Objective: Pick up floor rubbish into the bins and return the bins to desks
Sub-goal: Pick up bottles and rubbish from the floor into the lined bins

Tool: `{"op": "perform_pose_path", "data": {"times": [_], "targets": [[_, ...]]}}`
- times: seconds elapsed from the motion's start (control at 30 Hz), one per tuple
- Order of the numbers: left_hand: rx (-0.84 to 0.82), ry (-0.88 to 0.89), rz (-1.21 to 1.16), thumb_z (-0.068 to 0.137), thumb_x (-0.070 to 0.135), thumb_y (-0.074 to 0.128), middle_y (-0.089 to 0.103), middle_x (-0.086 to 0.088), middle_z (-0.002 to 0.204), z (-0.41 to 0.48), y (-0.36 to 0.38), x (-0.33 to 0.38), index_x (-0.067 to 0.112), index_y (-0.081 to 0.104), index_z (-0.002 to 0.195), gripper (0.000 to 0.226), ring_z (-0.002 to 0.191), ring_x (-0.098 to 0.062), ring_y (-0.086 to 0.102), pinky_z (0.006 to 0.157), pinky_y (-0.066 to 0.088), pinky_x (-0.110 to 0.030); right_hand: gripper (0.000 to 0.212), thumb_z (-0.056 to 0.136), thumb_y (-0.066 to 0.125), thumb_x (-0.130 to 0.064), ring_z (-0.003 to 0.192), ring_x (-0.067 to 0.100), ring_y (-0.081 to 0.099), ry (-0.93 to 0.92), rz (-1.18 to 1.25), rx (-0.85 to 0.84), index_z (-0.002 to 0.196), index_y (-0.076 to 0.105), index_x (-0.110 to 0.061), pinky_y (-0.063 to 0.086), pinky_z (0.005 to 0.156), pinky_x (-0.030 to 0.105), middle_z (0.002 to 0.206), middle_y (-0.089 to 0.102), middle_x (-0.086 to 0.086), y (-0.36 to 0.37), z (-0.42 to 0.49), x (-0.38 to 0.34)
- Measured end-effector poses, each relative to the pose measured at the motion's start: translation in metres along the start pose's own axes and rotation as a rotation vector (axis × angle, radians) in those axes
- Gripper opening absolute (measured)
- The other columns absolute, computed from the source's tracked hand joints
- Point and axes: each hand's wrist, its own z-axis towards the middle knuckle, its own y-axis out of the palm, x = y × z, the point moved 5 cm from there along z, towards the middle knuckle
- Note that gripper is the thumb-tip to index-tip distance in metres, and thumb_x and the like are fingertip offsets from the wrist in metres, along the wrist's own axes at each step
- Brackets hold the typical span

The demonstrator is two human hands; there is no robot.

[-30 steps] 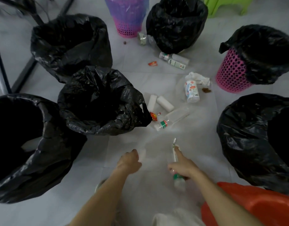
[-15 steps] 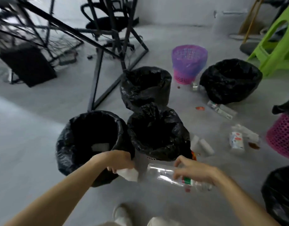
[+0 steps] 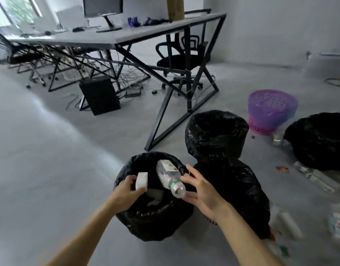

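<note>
Monitor (image 3: 102, 6), office chair (image 3: 181, 56), computer tower (image 3: 100, 95).

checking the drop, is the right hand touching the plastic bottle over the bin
Cannot tell. In the head view the open right hand sits at the plastic bottle cap, but blur hides any contact or gap.

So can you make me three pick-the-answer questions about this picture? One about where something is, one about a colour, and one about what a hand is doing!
1. Where is the plastic bottle?
A. On the desk
B. Over the nearest black-lined bin
C. Under the chair

2. What colour is the unlined basket?
A. Purple and pink
B. Yellow
C. Brown

3. What is the right hand doing?
A. Fingers spread open beside the bottle's cap end
B. Clenched in a fist
C. Flat on the floor

Answers: 1 B, it sits above the bin's opening. 2 A, purple top, pink base. 3 A, its fingers are splayed; the left hand pinches a white block.
</note>
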Motion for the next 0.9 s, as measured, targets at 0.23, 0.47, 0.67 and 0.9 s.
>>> {"op": "perform_pose_path", "data": {"times": [0.23, 0.47, 0.67, 0.9], "targets": [[-0.119, 0.002, 0.148, 0.087, 0.038, 0.062, 0.049, -0.004, 0.135, -0.032, 0.052, -0.021, 0.026, 0.042, 0.143, 0.061, 0.117, -0.022, 0.054, 0.095, 0.044, -0.027, 0.03, 0.093, 0.062, -0.035, 0.103, 0.019, 0.067, 0.101, -0.104, 0.191, 0.123, 0.061, -0.031, 0.056, 0.081, 0.032, 0.122, 0.063, -0.008, -0.025, -0.004, 0.072], [-0.234, 0.307, 0.426, 0.091, 0.041, 0.048, 0.054, 0.005, 0.133, -0.046, 0.083, 0.055, 0.033, 0.045, 0.138, 0.048, 0.119, -0.018, 0.055, 0.096, 0.047, -0.031, 0.009, 0.092, 0.066, -0.02, 0.078, 0.016, 0.064, 0.112, -0.196, 0.367, 0.093, 0.075, -0.024, 0.042, 0.056, 0.025, 0.099, 0.074, 0.009, -0.103, -0.038, 0.131], [-0.431, 0.621, 0.52, 0.089, 0.04, 0.045, 0.057, 0.009, 0.125, -0.06, 0.178, 0.15, 0.037, 0.044, 0.133, 0.045, 0.114, -0.018, 0.059, 0.094, 0.051, -0.037, 0.014, 0.091, 0.066, -0.027, 0.088, 0.006, 0.067, 0.149, -0.381, 0.57, 0.083, 0.069, -0.039, 0.047, 0.076, 0.02, 0.079, 0.071, -0.024, -0.181, -0.083, 0.186], [-0.663, 0.851, 0.576, 0.093, 0.031, 0.047, 0.057, -0.002, 0.125, -0.087, 0.317, 0.21, 0.023, 0.051, 0.124, 0.033, 0.117, -0.027, 0.056, 0.094, 0.048, -0.035, 0.021, 0.091, 0.059, -0.03, 0.12, 0.017, 0.061, 0.418, -0.539, 0.703, 0.11, 0.066, -0.027, 0.044, 0.096, 0.025, 0.124, 0.068, -0.006, -0.255, -0.123, 0.25]]}}
